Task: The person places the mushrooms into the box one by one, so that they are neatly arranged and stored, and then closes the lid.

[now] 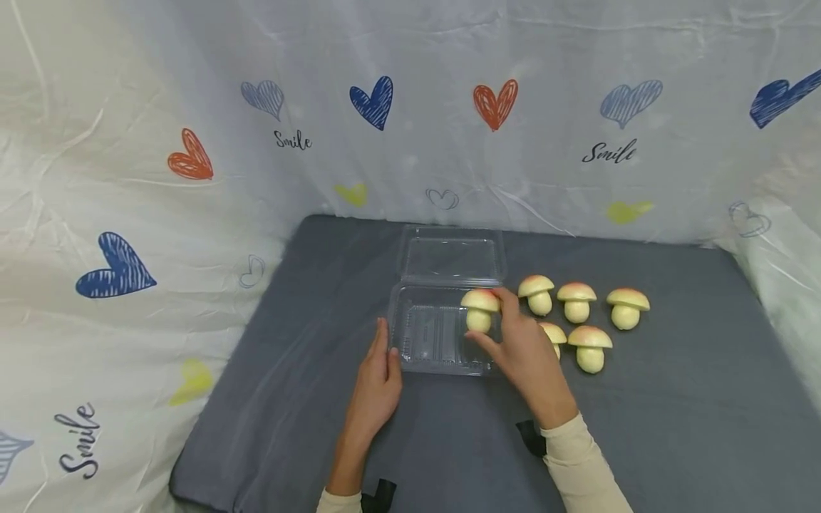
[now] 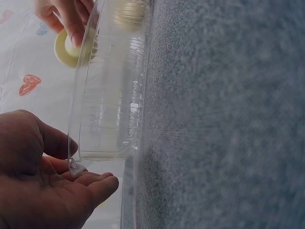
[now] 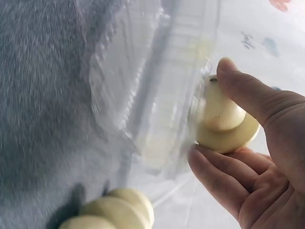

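Right hand [image 1: 529, 356]: thumb at the stem, fingers at the cap, pinching a mushroom [image 1: 479, 313] above the right part of the clear box [image 1: 420, 335].
Left hand [image 1: 375, 388]: thumb and fingers pinching the box's left rim.
Rounded cap: might roll free if the pinch loosens.
Thin box: could tilt if the left hand tugs.
Loose mushrooms [image 1: 590, 349]: close by; a right-hand swing could scatter them.

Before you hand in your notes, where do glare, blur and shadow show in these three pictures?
Left wrist view: white glare streaks the clear container; right wrist view: the container is smeared, while the mushroom-shaped piece in the right hand looks crisper, and a dark shadow lies beside the loose pieces; head view: light fairly even, printed words on the backdrop readable.
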`<action>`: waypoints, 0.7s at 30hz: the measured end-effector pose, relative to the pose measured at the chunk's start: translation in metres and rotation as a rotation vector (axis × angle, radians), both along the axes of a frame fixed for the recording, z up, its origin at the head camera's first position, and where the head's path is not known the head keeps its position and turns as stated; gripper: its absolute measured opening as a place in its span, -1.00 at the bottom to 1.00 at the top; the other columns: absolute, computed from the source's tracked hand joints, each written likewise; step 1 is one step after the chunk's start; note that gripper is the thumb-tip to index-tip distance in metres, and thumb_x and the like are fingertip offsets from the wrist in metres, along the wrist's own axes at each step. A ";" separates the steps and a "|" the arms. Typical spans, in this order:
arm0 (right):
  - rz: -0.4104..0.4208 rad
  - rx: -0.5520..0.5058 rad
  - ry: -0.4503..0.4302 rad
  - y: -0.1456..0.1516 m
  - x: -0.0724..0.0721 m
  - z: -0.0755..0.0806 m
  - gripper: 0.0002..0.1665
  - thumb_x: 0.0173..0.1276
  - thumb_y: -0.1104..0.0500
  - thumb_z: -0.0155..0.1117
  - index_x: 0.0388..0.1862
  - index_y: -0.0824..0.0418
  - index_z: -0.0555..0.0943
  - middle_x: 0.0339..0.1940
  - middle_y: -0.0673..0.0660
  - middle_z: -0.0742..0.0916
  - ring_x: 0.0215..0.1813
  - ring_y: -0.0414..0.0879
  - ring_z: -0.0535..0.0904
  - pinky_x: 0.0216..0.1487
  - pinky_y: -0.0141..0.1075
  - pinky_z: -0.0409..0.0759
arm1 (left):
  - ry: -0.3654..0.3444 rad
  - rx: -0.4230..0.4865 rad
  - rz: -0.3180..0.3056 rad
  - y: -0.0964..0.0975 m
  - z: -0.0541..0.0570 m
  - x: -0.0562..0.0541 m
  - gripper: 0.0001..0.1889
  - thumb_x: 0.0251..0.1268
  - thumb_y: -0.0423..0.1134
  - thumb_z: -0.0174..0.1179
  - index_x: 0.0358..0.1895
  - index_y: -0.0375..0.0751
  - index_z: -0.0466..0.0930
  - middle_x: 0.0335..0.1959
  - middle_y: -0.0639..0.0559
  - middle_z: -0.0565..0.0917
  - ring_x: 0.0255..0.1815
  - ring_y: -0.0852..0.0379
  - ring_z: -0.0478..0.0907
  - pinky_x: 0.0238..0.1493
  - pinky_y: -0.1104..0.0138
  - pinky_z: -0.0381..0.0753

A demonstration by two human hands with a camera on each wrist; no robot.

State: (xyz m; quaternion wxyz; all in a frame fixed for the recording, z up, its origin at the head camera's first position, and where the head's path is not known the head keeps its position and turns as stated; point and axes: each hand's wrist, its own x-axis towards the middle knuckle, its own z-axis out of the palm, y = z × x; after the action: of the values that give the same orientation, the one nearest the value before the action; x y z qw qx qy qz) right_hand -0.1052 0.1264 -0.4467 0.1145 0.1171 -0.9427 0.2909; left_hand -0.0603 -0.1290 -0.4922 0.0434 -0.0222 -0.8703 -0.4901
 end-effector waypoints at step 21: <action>0.096 0.050 0.002 -0.049 -0.026 -0.024 0.01 0.16 -0.05 0.72 0.44 0.31 0.39 -0.51 0.24 0.75 -0.54 0.11 0.69 -0.52 -0.01 0.61 | -0.005 -0.025 -0.002 -0.001 -0.001 0.000 -0.36 0.76 -0.30 -0.08 0.71 -0.36 -0.05 0.73 -0.27 0.02 0.72 -0.11 0.00 0.63 -0.11 0.13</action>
State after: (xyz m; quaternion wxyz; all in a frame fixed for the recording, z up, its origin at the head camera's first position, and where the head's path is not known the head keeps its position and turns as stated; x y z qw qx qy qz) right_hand -0.1312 0.0769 -0.4711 0.0982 0.1654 -0.9427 0.2724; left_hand -0.0605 -0.1296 -0.4935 0.0407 -0.0225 -0.8765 -0.4792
